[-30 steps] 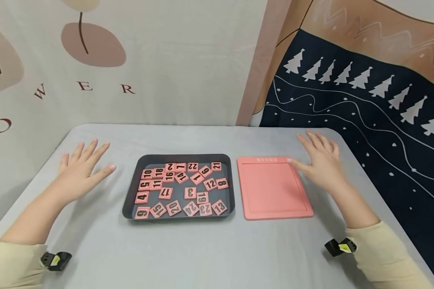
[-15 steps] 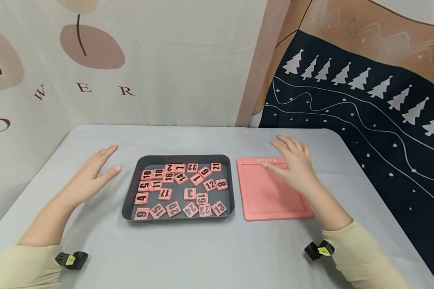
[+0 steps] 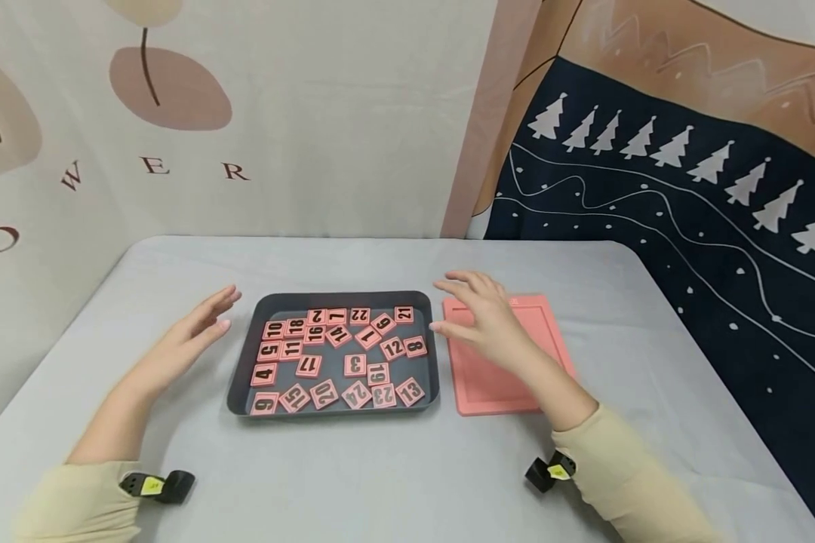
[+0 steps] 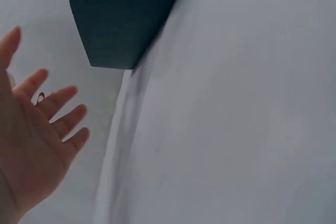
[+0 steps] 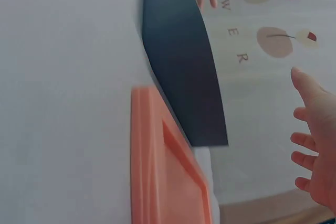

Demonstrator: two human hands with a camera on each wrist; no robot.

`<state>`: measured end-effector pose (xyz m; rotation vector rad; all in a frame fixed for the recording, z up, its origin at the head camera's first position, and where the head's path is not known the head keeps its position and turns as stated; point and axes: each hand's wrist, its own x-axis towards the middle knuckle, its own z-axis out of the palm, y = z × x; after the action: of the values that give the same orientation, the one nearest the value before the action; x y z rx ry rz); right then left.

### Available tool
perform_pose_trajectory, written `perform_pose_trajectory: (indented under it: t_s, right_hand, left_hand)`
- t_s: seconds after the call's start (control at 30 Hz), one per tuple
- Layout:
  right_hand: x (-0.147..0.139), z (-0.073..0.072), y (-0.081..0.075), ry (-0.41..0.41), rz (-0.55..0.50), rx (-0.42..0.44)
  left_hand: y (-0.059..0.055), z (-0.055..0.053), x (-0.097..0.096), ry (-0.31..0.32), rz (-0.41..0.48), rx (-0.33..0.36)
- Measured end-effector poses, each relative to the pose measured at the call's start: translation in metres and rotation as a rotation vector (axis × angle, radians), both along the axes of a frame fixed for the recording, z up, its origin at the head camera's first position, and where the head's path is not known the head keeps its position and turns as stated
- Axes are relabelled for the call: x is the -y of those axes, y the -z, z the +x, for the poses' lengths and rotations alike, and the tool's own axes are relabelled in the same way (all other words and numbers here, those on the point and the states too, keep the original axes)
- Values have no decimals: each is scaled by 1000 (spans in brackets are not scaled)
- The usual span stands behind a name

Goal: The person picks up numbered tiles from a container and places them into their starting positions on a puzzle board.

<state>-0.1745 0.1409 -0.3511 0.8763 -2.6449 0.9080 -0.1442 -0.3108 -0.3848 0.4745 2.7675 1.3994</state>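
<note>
A dark grey tray [image 3: 285, 300] lies on the table, with several pink number tiles [image 3: 355, 365] scattered over its bottom. My left hand [image 3: 183, 339] hovers just left of the tray, fingers extended and palm turned inward. Over the left part of a pink square board [image 3: 546, 339] hangs my right hand [image 3: 485, 320], its fingertips right by the tray's right rim. Neither hand holds anything. In the left wrist view the spread fingers [image 4: 65, 100] show beside the tray's dark wall [image 4: 121, 24]. The right wrist view has the board's raised frame [image 5: 144, 156] below the tray.
A pale cloth covers the table [image 3: 353, 483]. Behind it hangs a light curtain [image 3: 346, 151] with printed letters, and a dark blue cloth with white trees [image 3: 652, 181] hangs at the right.
Both hands have moved inward toward the tray, the right one leftward across the pink board, the left one rightward. Tray, tiles and board have stayed in place.
</note>
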Motion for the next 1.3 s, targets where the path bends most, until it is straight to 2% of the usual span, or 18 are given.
perform_pose_trajectory:
  t_s: [0.1,0.27,0.8,1.07,1.3]
  right_hand:
    - [12,-2,2,-30,16,14]
    - [29,-7,6,-61,49,-5]
    - [69,-24,18,-139,224,19]
    - [78,-33,28,-132,341,2]
    - [86,-36,35,-109,421,5]
  left_hand:
    - [7,0,0,30,3,1]
    - [14,0,-1,78,66,-4]
    - [28,-1,2,124,160,89]
    - [29,-1,6,130,131,121]
    - [28,-1,3,131,147,148]
